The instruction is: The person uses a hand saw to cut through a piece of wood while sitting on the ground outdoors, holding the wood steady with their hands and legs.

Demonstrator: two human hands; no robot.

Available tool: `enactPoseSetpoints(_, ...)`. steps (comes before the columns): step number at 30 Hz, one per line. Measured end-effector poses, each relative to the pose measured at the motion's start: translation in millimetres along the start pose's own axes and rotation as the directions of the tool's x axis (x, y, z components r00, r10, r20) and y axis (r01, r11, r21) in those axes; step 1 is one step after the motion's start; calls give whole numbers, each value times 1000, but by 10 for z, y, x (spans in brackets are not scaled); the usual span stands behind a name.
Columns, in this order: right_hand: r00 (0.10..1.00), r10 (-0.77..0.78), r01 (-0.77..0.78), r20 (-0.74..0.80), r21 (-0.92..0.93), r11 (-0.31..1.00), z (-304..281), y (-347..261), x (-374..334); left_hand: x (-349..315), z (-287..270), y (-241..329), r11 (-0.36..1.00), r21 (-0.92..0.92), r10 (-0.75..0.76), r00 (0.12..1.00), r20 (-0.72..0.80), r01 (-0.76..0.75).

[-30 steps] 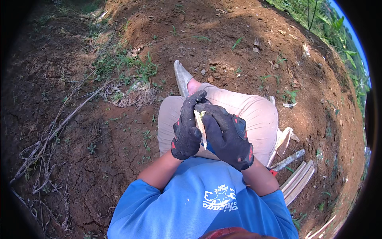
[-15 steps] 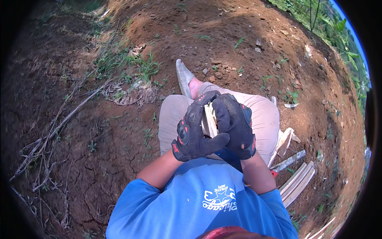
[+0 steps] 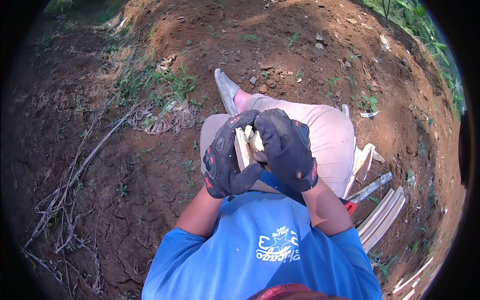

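Note:
Both my hands wear black gloves with red markings and meet above my lap. My left hand is closed around a pale split piece of wood, its thumb lying along the near end. Close beside it, my right hand is closed with its fingers curled at a pale, ragged wood shaving. The fingers hide part of the shaving, so whether it is still joined to the wood cannot be told. Under my right wrist shows a dark blue item, mostly covered.
Split wood strips lie on the soil at my right, near a greyish stick, a red object and pale wood chips. Dry branches and grass are at the left. My folded legs are beneath my hands.
My hands have drawn slightly apart, the left shifting left with the wood. More of the wood and the ragged shaving shows between them. The view has shifted a little.

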State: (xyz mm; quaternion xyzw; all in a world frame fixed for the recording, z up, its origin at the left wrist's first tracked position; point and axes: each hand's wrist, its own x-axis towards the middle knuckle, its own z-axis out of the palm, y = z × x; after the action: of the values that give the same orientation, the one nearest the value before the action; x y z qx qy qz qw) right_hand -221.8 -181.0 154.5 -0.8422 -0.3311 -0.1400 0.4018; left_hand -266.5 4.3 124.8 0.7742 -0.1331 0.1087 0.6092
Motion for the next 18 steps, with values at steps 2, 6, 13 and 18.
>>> enactPoseSetpoints(2,999,-43,42,-24,-42,998,5,56,1,7,5,71,998,-39,-42,999,-8,42)
enactPoseSetpoints(6,994,-70,65,-84,-64,996,39,148,21,61,14,70,999,-40,-37,999,-21,36)
enactPoseSetpoints(13,990,63,-57,-128,49,997,117,350,25,61,27,87,998,-36,-45,998,-43,43)
enactPoseSetpoints(18,984,141,-133,-106,78,988,136,496,37,128,34,12,999,-44,23,1000,-11,-23)
